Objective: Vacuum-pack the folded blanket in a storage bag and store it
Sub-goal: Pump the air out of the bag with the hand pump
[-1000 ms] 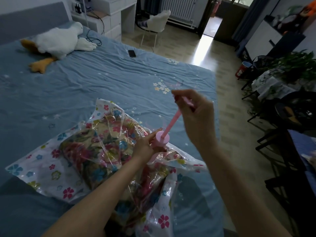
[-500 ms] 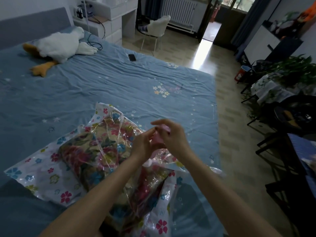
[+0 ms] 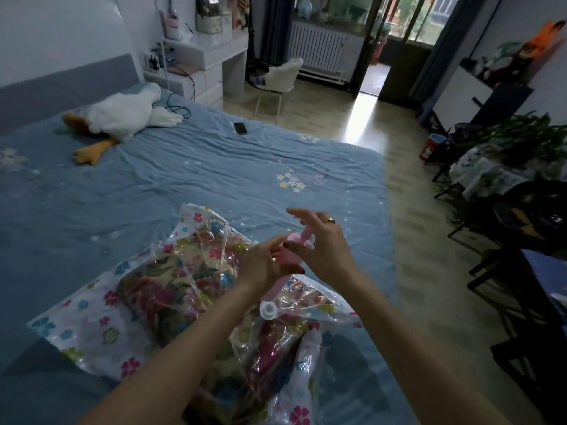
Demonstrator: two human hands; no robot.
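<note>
head-worn view, facing forward and down, close over bed (image 3: pixel 184 179)

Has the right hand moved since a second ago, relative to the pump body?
Yes. The right hand has come down from the raised handle, close above the pump that the left hand grips.

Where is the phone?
In the head view, the phone lies on the blue bed near its far edge, right of the plush goose, in front of the white chair.
</note>
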